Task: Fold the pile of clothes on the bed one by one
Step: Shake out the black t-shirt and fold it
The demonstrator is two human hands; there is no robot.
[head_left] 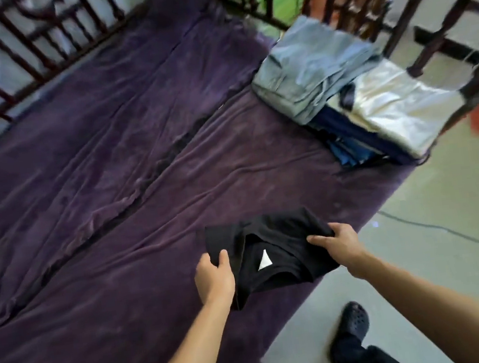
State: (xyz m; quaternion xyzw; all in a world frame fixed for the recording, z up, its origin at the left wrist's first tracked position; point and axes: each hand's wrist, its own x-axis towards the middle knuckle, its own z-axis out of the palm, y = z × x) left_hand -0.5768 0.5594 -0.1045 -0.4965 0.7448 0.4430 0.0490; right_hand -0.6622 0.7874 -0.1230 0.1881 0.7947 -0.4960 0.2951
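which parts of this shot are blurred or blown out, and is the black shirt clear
Head view: the bed frame along the top and right is smeared by motion blur; the pale folded cloth glares, nearly blown out; the black shirt, left hand and right hand are fairly sharp; the wide lens bows straight lines.

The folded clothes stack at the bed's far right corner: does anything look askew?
Slightly. The pale blue-grey folded garment lies offset, not squarely on the shiny white folded garment, and dark blue folded clothes stick out beneath both. The stack looks uneven.
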